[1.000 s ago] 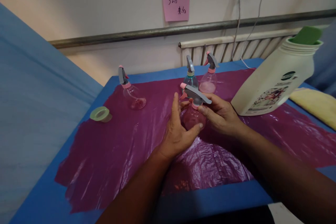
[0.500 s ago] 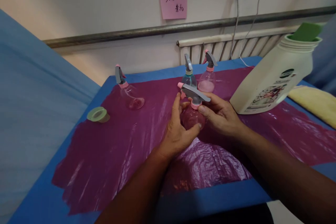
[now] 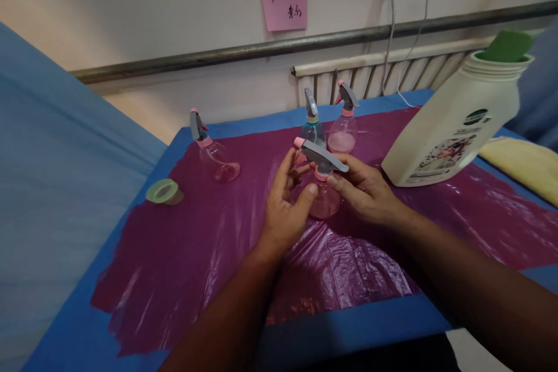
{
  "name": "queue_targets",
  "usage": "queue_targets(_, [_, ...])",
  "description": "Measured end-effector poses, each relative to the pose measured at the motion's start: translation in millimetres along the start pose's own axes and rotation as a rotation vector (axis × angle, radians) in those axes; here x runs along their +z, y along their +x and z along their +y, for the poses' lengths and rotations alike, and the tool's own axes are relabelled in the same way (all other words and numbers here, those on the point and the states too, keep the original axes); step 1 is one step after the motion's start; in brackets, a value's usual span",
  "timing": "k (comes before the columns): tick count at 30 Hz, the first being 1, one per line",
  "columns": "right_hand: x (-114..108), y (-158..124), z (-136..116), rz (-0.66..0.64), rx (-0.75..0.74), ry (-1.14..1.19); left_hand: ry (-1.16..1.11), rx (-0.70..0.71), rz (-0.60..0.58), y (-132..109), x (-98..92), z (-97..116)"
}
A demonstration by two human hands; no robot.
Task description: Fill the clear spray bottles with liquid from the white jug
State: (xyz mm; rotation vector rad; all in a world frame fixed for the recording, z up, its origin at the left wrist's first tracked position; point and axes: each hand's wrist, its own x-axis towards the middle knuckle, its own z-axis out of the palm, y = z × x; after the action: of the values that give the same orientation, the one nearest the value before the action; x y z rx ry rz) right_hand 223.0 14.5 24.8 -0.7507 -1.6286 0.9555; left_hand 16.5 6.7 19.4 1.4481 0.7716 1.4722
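A small clear spray bottle point(image 3: 325, 200) with a grey trigger head and pink collar stands on the purple plastic sheet point(image 3: 183, 256). My right hand point(image 3: 361, 192) grips its neck and collar from the right. My left hand point(image 3: 285, 209) hovers just left of the bottle, fingers apart and loosely curved, thumb tip near the bottle's side. Three more spray bottles stand behind: one at the far left point(image 3: 211, 154), a bluish one point(image 3: 313, 125) and a pink one point(image 3: 343, 128) side by side.
A large white detergent jug point(image 3: 453, 128) with a green cap leans at the right. A green ring-shaped lid point(image 3: 164, 192) lies at the sheet's left edge. A yellow cloth point(image 3: 523, 165) is far right. Radiator, pipe and a pink note are on the wall.
My left hand has let go of the bottle's body and drawn back slightly to the left, fingers opening. My right hand still holds the bottle's neck.
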Motion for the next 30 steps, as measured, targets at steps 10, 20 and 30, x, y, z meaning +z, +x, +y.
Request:
queue_targets(10, [1, 1, 0, 0.006, -0.006, 0.024, -0.283, -0.183, 0.199, 20, 1.7, -2])
queue_targets(20, [2, 1, 5, 0.059, -0.007, 0.087, -0.098, -0.112, 0.146, 13, 4.3, 13])
queue_targets(30, [8, 3, -3, 0.121, 0.048, 0.134, -0.089, -0.184, 0.142, 10, 5.2, 17])
